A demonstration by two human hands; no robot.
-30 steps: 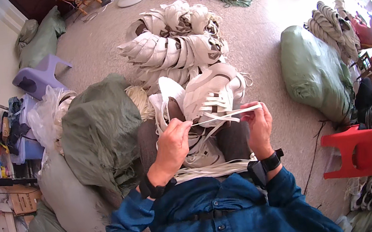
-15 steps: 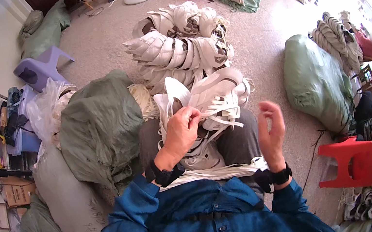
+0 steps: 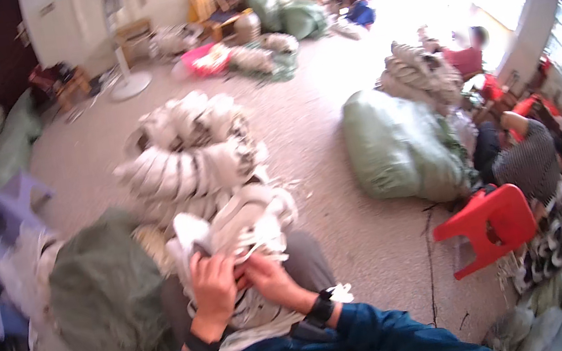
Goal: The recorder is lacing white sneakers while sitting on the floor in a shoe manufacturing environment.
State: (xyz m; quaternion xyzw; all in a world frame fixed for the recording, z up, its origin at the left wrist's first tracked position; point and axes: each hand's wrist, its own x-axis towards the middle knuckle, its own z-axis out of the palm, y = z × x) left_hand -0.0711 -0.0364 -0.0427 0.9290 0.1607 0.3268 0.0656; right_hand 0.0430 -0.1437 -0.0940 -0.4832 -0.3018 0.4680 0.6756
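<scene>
White-grey shoe uppers (image 3: 247, 215) with loose white laces (image 3: 263, 244) rest on my lap between my knees. My left hand (image 3: 213, 285) is closed on the edge of a shoe upper, its fingers curled over it. Right beside it, my right hand (image 3: 272, 279) has its fingers pinched together at a white shoelace near the upper's opening. The fingertips of both hands nearly meet, and blur hides the exact grip. Beyond them, stacked shoe uppers (image 3: 184, 173) lie in curved rows on the floor.
A dark green sack (image 3: 107, 294) lies at my left, with a purple stool (image 3: 11, 206) behind it. To the right are a pale green sack (image 3: 399, 148) and a red stool (image 3: 486, 226). A person in a striped top (image 3: 527, 160) sits beyond the stool.
My view has swung to the right, shifting everything leftward. My right hand, raised and apart before, has come in beside my left at the shoe upper. My left hand has left the lace's pulled end.
</scene>
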